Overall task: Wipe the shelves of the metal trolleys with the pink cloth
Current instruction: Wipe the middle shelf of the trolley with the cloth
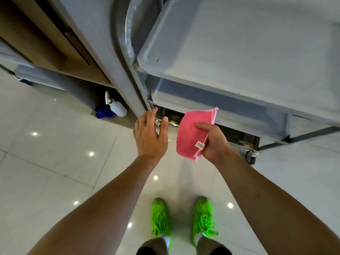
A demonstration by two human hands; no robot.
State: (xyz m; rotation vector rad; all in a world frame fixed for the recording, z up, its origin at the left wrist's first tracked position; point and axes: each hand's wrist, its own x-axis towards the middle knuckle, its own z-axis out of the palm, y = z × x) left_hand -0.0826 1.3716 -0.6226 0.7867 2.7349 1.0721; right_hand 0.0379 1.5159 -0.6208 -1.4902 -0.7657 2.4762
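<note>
A folded pink cloth [193,134] with a small label is held up in my right hand [213,140], thumb across its front. My left hand [150,136] hovers just left of the cloth with fingers spread and relaxed, holding nothing. Both hands are in front of a metal trolley [272,142] on castors, below its shelves. Grey plastic tubs [248,57] sit on the upper and middle shelves. The lowest shelf is dark and mostly hidden behind my hands.
A grey counter edge [117,74] runs down beside the trolley's curved handle. A white spray bottle [116,107] and a blue cloth [104,113] lie on the floor under the counter. A second trolley wheel [251,157] shows at right. Glossy white tiles and my green shoes fill the foreground.
</note>
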